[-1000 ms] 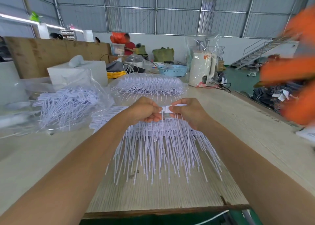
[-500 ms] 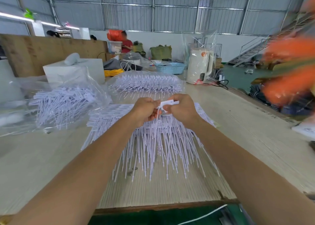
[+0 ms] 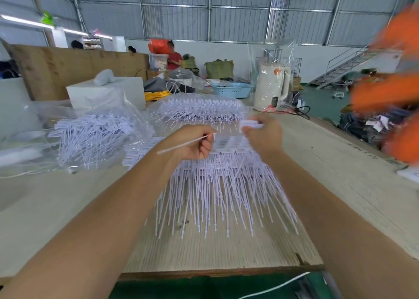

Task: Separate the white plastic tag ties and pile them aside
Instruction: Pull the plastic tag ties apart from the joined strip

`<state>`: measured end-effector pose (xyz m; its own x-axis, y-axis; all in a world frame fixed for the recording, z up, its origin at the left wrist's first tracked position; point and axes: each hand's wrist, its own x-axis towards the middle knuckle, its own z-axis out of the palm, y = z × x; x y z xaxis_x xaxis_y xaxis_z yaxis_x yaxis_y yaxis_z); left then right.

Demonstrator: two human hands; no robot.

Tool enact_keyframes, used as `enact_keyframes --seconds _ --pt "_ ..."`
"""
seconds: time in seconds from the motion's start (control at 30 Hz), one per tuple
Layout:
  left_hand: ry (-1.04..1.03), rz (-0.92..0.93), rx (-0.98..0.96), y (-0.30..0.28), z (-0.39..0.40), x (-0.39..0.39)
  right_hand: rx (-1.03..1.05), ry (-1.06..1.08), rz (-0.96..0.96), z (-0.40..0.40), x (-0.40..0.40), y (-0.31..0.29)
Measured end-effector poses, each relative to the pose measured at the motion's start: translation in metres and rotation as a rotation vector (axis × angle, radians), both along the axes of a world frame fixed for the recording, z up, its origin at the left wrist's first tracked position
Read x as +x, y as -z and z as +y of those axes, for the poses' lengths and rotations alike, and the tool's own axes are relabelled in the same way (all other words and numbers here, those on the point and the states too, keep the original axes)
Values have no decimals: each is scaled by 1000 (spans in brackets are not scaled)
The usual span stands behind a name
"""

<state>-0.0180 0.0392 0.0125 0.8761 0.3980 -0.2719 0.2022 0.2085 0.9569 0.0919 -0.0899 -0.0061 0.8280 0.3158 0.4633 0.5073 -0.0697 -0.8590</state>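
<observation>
Left hand (image 3: pixel 192 143) pinches one freed tie (image 3: pixel 181 145), stem running out to its left toward the loose pile (image 3: pixel 90 137), nearer it than right hand (image 3: pixel 263 135), which grips a tag head (image 3: pixel 249 124) above the strip of ties (image 3: pixel 222 180) on the tabletop (image 3: pixel 328 162).

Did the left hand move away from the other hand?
Yes. The left hand pulled left with one tie, away from the right hand, over the tie pile.

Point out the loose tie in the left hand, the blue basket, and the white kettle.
loose tie (image 3: pixel 184 144), head view, mid-shaft.
blue basket (image 3: pixel 235 90), head view, front wall.
white kettle (image 3: pixel 269 87), head view, body.
</observation>
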Motion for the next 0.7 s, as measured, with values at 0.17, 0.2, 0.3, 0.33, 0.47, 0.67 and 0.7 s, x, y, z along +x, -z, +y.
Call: enact_keyframes --seconds 0.17,0.2,0.3,0.33,0.47,0.67,0.7 --pt "-141 -83 350 2 13 -9 337 -338 613 -21 12 -31" --pt "-150 -103 377 2 10 -7 333 -404 661 -20 7 -36" --pt "-152 -166 345 -2 -5 2 359 -531 738 -14 -6 -50" --pt "-151 -186 320 -3 -8 4 367 -525 713 -12 -7 -55" --pt "-185 -247 251 -6 -13 6 47 -439 495 -2 -17 -54" --pt "-281 -256 312 1 -16 10 204 -482 616 14 -25 -23" --pt "-282 -238 346 2 -16 11 217 -485 614 16 -25 -22"
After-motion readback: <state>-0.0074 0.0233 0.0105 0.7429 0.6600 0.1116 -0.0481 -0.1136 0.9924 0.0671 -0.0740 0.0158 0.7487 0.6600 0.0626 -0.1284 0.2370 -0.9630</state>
